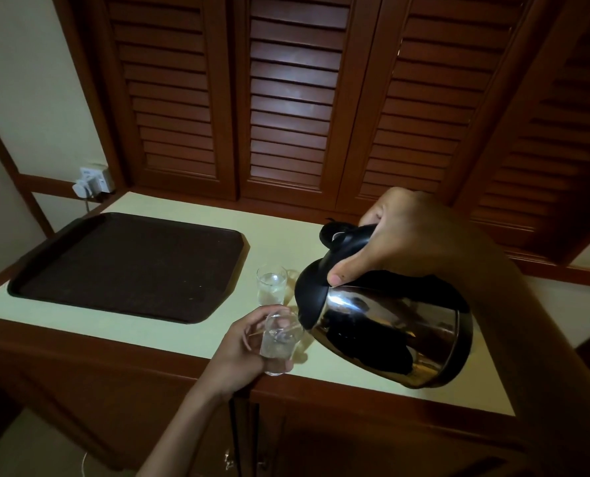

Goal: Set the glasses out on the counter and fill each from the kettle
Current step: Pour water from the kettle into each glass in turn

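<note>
A steel kettle [393, 335] with a black lid and handle is tilted to the left above the cream counter [169, 333]. My right hand [407, 235] grips its handle, thumb on the lid. The spout sits over a small clear glass [281, 339] near the counter's front edge, and water is in that glass. My left hand [242, 352] holds this glass from the left side. A second small glass [271, 284] stands upright just behind it, with water inside and nothing touching it.
A dark brown tray [131, 266] lies on the counter's left half. Louvred wooden doors [293, 98] rise behind the counter. A wall socket with a plug [92, 182] sits at the far left corner. Cabinet doors are below the counter front.
</note>
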